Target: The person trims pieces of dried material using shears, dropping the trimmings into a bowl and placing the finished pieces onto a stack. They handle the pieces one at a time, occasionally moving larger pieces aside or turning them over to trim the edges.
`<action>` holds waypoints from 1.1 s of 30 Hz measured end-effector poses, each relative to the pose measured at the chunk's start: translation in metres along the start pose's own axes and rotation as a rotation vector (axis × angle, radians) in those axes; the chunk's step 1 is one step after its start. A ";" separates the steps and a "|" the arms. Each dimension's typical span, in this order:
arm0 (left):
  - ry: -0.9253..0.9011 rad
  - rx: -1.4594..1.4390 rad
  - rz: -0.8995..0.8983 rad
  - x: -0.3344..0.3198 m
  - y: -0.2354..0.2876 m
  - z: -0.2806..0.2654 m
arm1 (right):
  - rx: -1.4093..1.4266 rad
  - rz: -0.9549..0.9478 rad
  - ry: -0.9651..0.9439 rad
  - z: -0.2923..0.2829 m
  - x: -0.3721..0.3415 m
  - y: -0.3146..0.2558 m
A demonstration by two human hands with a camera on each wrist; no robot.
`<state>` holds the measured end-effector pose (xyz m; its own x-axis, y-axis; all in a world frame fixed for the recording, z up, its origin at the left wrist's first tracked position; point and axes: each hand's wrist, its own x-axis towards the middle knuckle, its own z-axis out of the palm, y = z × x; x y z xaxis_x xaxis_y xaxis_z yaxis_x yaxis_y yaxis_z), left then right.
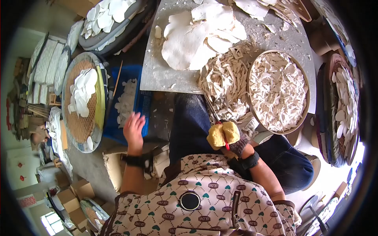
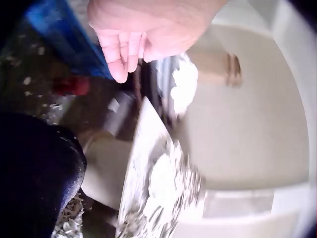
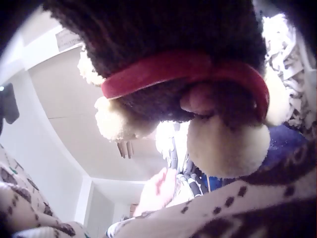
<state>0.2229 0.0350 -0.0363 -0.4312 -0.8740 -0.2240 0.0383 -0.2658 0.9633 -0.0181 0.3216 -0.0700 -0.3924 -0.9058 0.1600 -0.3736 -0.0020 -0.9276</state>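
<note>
My right hand [image 1: 238, 147], in a dark knitted glove, grips red-handled scissors [image 1: 213, 112] over my lap. Lumps of yellow foam [image 1: 230, 132] pad their handles, and the narrow blades point forward to the board's edge. In the right wrist view the red handle [image 3: 163, 72] loops round the gloved fingers. My bare left hand [image 1: 134, 130] is raised beside the blue basket [image 1: 144, 112], its fingers loosely extended with nothing in them. Cut white strips [image 1: 226, 80] lie heaped ahead of the scissors. Large flat white slices [image 1: 185, 43] are stacked behind them on the grey board [image 1: 151, 74].
A round tray [image 1: 250, 98] full of white chips stands right of the heap. Inside the blue basket lie small white pieces [image 1: 126, 98]. Round woven trays [image 1: 84, 129] with white slices stand at left, and more trays [image 1: 334, 145] are at the right.
</note>
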 end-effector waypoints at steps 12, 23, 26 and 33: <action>-0.234 0.293 -0.020 0.210 0.015 0.180 | 0.303 0.259 0.147 0.005 -0.009 0.002; -0.361 0.004 0.093 0.106 0.072 0.175 | 0.028 0.157 0.043 0.009 -0.009 0.011; -0.355 -0.020 0.094 0.099 0.071 0.177 | -0.010 0.137 0.059 0.001 -0.006 0.001; -0.363 -0.059 0.058 0.088 0.063 0.182 | 0.228 0.212 0.090 -0.004 -0.001 -0.012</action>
<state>0.0236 0.0152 0.0317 -0.7181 -0.6899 -0.0916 0.1199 -0.2523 0.9602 -0.0164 0.3245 -0.0573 -0.5180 -0.8550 -0.0247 -0.0818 0.0783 -0.9936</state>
